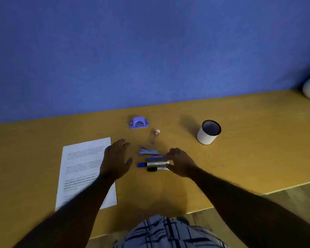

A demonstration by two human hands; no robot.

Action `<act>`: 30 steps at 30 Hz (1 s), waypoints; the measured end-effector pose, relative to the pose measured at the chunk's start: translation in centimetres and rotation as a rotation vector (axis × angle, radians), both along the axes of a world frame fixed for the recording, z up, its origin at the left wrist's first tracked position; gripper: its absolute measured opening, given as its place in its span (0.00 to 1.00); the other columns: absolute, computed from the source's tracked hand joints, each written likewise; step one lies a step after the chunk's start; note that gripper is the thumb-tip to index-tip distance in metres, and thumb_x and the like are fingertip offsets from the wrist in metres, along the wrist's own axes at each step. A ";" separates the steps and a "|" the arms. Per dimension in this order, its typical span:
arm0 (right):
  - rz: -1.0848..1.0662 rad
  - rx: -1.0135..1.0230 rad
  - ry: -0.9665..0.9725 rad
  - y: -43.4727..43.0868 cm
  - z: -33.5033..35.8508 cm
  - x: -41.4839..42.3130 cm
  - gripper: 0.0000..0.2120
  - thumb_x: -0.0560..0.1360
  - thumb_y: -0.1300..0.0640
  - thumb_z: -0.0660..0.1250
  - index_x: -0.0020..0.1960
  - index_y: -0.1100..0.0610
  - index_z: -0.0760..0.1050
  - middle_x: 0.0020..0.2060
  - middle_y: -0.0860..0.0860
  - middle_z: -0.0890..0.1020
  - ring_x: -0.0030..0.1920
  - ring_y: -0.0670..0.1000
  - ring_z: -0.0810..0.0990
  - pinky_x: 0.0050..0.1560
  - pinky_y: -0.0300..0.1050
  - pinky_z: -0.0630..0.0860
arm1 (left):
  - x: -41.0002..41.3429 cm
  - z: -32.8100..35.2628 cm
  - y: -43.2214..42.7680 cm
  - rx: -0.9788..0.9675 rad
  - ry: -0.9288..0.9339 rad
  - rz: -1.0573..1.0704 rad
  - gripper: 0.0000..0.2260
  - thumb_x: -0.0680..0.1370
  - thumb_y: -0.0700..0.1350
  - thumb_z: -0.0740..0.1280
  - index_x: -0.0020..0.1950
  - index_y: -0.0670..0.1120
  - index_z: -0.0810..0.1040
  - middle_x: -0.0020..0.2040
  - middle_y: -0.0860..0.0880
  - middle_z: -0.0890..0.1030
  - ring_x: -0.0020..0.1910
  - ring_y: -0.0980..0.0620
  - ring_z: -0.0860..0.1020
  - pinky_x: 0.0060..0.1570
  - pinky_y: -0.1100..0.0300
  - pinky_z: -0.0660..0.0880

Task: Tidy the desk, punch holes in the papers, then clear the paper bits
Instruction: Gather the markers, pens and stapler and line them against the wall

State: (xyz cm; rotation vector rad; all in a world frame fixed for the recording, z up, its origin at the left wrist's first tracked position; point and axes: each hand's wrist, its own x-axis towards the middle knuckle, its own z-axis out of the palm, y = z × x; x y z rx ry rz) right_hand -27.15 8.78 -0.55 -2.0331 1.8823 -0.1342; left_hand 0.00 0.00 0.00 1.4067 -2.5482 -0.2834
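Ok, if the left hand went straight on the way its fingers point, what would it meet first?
Probably the purple hole punch: the left hand, over the right edge of the paper, points away toward it, with only bare desk between. Height is unclear.

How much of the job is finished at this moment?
Nothing looks finished. In hand: the right hand touches the ends of the pens, which lie loose on the desk, apart from the cup. Still to do: the paper lies apart from the untouched hole punch.
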 end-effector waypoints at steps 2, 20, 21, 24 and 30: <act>0.010 0.038 0.014 0.4 -0.4 0.0 0.15 0.76 0.49 0.68 0.62 0.50 0.76 0.58 0.50 0.78 0.59 0.51 0.74 0.58 0.46 0.73 | -0.2 -0.2 0.4 0.035 0.046 0.000 0.23 0.73 0.50 0.70 0.66 0.45 0.73 0.67 0.43 0.74 0.65 0.42 0.74 0.61 0.45 0.71; -0.019 -0.104 -0.190 0.4 -2.0 1.4 0.06 0.76 0.53 0.68 0.52 0.52 0.77 0.47 0.47 0.79 0.46 0.44 0.75 0.48 0.41 0.73 | -1.5 -2.4 2.8 0.305 0.341 0.050 0.12 0.79 0.48 0.64 0.60 0.45 0.76 0.56 0.47 0.78 0.54 0.51 0.76 0.52 0.57 0.74; -0.057 -0.109 -0.256 0.2 -1.9 2.1 0.06 0.76 0.53 0.68 0.51 0.52 0.78 0.45 0.47 0.78 0.43 0.43 0.73 0.45 0.39 0.71 | -2.1 -2.3 3.3 0.407 0.446 0.073 0.10 0.80 0.48 0.64 0.58 0.46 0.76 0.54 0.47 0.78 0.51 0.53 0.77 0.50 0.57 0.74; -0.110 -0.124 -0.396 -0.4 -1.8 4.4 0.04 0.74 0.54 0.70 0.47 0.54 0.78 0.41 0.46 0.78 0.40 0.44 0.74 0.40 0.39 0.71 | -4.2 -2.1 4.1 0.639 0.667 0.205 0.05 0.80 0.47 0.65 0.53 0.47 0.78 0.47 0.48 0.82 0.46 0.53 0.80 0.46 0.54 0.77; -0.095 -0.124 -0.535 -0.8 -1.7 6.5 0.05 0.76 0.52 0.68 0.45 0.53 0.79 0.38 0.48 0.81 0.37 0.45 0.77 0.38 0.41 0.73 | -5.1 -2.4 3.7 0.712 0.825 0.390 0.09 0.80 0.47 0.64 0.45 0.43 0.79 0.42 0.43 0.82 0.44 0.45 0.82 0.48 0.44 0.80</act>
